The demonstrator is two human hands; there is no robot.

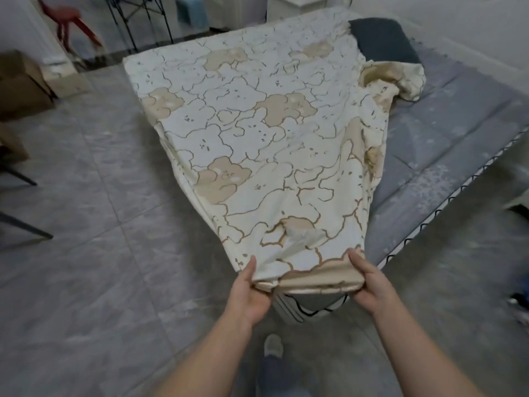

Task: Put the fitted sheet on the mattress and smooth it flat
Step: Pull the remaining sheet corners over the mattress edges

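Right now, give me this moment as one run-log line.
stage: fitting near corner | left hand: gripping sheet hem | right hand: gripping hem | mattress: right side uncovered | pillow: partly uncovered

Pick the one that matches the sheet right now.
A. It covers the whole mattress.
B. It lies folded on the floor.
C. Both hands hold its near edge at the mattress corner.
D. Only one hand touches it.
C: the left hand and right hand both grip the sheet edge at the near corner, while grey mattress shows bare on the right.
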